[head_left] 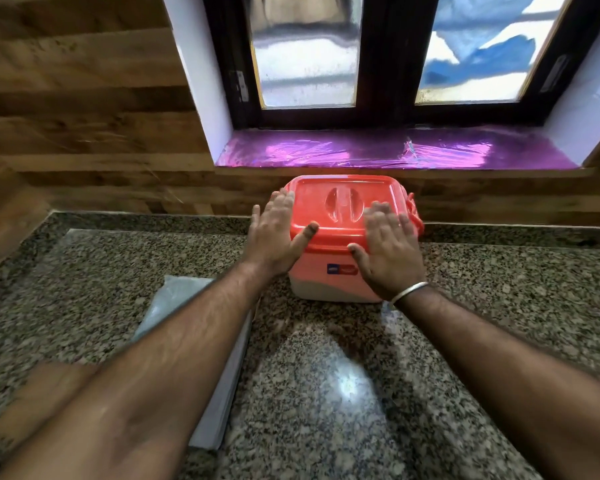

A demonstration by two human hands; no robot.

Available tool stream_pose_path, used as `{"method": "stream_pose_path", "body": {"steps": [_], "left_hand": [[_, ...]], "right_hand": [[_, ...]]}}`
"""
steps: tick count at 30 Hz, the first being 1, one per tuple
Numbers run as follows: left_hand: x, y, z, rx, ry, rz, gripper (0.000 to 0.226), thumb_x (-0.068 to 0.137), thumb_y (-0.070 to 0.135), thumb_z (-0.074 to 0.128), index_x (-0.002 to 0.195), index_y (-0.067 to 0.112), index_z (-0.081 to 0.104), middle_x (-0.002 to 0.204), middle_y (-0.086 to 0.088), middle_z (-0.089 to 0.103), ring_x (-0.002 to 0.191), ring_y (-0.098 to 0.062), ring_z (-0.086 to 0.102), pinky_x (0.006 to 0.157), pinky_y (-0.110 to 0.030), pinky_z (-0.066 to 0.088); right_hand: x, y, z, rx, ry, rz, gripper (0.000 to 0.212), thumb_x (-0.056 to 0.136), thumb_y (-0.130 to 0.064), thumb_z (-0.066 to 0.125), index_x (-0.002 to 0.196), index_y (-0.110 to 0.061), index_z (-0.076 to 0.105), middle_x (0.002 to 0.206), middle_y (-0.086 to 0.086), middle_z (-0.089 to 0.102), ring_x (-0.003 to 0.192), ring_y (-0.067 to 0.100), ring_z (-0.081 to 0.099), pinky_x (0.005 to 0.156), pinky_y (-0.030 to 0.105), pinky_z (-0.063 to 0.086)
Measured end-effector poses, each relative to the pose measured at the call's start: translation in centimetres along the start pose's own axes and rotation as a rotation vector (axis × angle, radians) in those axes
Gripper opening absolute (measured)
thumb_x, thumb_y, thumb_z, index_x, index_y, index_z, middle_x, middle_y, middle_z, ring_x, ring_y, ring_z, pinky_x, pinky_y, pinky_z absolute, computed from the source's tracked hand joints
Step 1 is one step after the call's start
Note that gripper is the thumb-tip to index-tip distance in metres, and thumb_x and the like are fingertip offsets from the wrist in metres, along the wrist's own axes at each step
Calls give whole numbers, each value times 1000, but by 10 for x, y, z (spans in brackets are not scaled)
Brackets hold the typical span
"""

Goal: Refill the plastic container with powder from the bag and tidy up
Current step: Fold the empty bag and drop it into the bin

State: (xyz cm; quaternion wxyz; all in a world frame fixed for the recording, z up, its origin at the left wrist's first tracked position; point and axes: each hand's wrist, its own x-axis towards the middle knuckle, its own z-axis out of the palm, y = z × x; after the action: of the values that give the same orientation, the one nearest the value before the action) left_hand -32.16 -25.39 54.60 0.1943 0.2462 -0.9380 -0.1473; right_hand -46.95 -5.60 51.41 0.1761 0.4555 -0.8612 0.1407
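A plastic container (326,282) with a red lid (343,195) stands on the granite counter by the wall under the window. Its lid is on, with a moulded handle in the middle. My left hand (278,233) lies with straight fingers at the lid's left edge, thumb on the front rim. My right hand (392,251), blurred, is spread over the lid's right front corner and the container's front. A flat pale grey bag (174,299) lies on the counter under my left forearm, partly hidden.
The granite counter (326,393) stretches to both sides and toward me. A wood-panelled wall (84,133) runs behind it. The window sill (395,150) above the container is covered in shiny purple film. A red clasp (413,206) shows on the container's right side.
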Motion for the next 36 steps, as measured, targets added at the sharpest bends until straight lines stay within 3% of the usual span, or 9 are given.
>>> {"method": "stream_pose_path", "body": {"steps": [3, 6, 8, 13, 17, 22, 26, 31, 36], "left_hand": [[-36, -12, -10, -225, 125, -200, 74, 106, 61, 47, 159, 10, 44, 163, -14, 49, 149, -30, 48, 121, -49, 40], [-77, -41, -21, -322, 122, -358, 47, 106, 34, 61, 148, 14, 57, 137, -9, 68, 123, -26, 65, 100, -34, 50], [-109, -71, -28, -366, 83, -453, 39, 105, 29, 62, 142, 17, 61, 124, -5, 72, 113, -23, 68, 97, -35, 54], [-175, -175, -35, -375, -71, -741, 30, 96, 20, 62, 125, 13, 65, 111, -9, 72, 106, -32, 69, 84, -33, 50], [-182, -232, -49, -318, -219, -873, 10, 96, 7, 62, 93, 17, 65, 84, -2, 67, 76, -26, 64, 65, -31, 45], [-170, -296, -39, -215, -410, -944, 22, 87, 14, 75, 107, 4, 74, 96, -13, 76, 75, -25, 71, 67, -27, 53], [-165, -315, -31, -249, -475, -1001, 21, 83, 5, 83, 98, 2, 70, 76, -6, 70, 62, -18, 65, 42, -15, 43], [-167, -331, -36, -106, -374, -959, 49, 74, 13, 82, 120, 11, 64, 115, -12, 70, 108, -35, 71, 80, -34, 59], [-169, -351, -30, -325, -385, -976, 27, 75, 8, 75, 102, 9, 76, 94, -9, 79, 82, -28, 76, 69, -33, 64]], "right_hand": [[-29, -48, 8, 73, -13, -208, 73, 105, -52, 40, 160, -5, 32, 167, 16, 30, 159, 30, 20, 129, 50, 16], [-56, -100, 24, 256, -43, -251, 57, 99, -40, 56, 144, -4, 55, 143, 18, 60, 133, 38, 56, 112, 47, 45], [-74, -139, 34, 439, -201, -132, 42, 93, -35, 64, 125, -8, 66, 116, 15, 73, 105, 38, 68, 87, 41, 55], [-103, -226, 64, 702, -731, 303, 17, 87, -33, 73, 77, -23, 63, 92, 9, 74, 98, 34, 71, 68, 31, 44], [-98, -259, 93, 643, -762, 483, 35, 84, -34, 75, 109, -9, 72, 112, 16, 75, 103, 35, 71, 74, 32, 50], [-76, -281, 120, 549, -777, 756, 48, 77, -31, 82, 116, -8, 69, 118, 15, 72, 107, 35, 70, 77, 32, 53], [-66, -304, 133, 473, -771, 904, 41, 76, -17, 82, 113, -5, 69, 116, 15, 72, 107, 35, 71, 73, 31, 52], [-65, -315, 140, 434, -717, 982, 34, 80, -15, 72, 112, -5, 64, 115, 18, 70, 107, 39, 68, 78, 36, 54], [-63, -326, 142, 475, -695, 1058, 44, 68, -24, 88, 101, -9, 64, 95, 10, 67, 95, 34, 71, 67, 31, 51]]}}
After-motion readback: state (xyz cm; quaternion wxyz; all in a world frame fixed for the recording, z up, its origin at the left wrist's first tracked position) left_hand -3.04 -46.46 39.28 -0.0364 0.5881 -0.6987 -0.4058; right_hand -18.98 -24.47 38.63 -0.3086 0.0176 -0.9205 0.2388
